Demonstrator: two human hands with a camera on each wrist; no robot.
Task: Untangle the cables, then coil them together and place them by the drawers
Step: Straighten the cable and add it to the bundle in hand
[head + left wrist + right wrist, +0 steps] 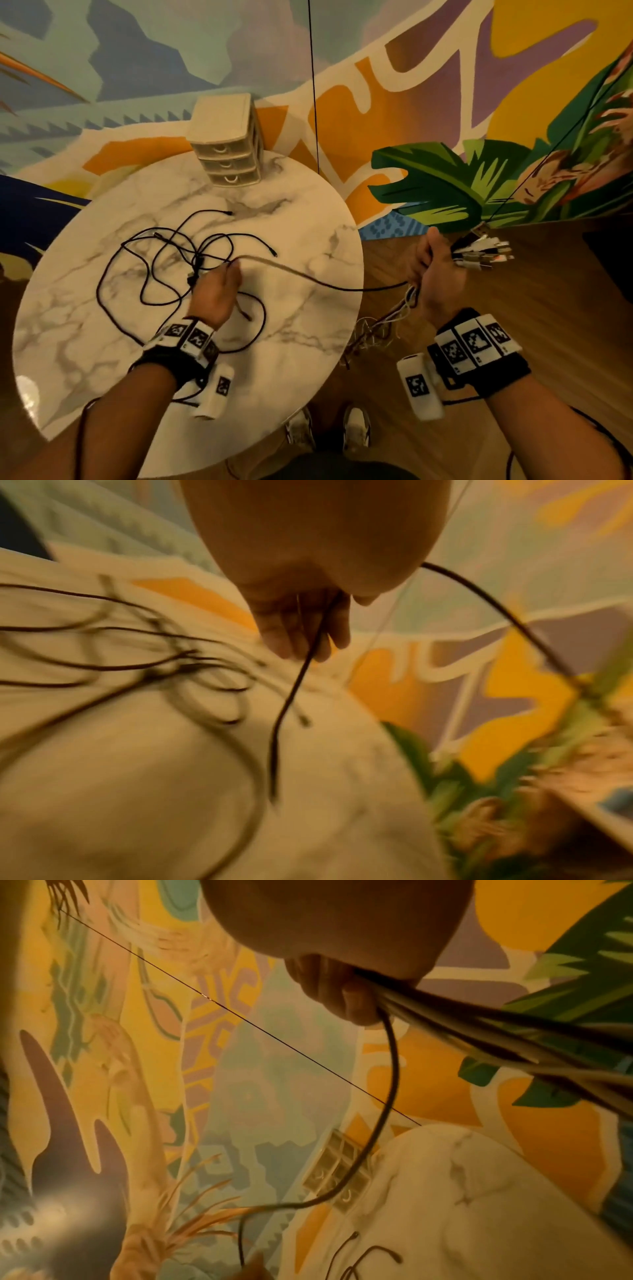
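The left hand (pixel 219 291), nearest and low over the marble table (pixel 102 342), pinches one black cable (pixel 308 279), apparently to draw it free of the tangle (pixel 164 260). That cable runs right to the right hand (pixel 435 270), fisted around the gathered cable ends (pixel 479 253) off the table's edge, well short of the drawers (pixel 226 150).

1. I've got a black cable (pixel 325 282) strung slack between my two grips, sagging past the table's edge.
2. Just beyond my left grip, the black tangle (pixel 171 260) sprawls in loose, overlapping loops on the marble, plug ends free.
3. From my right grip the gathered bundle (pixel 479 253) fans out plug-first, tails dangling below.
4. Drawers (pixel 224 144): small, beige, three-tiered, upright, well beyond the left grip.
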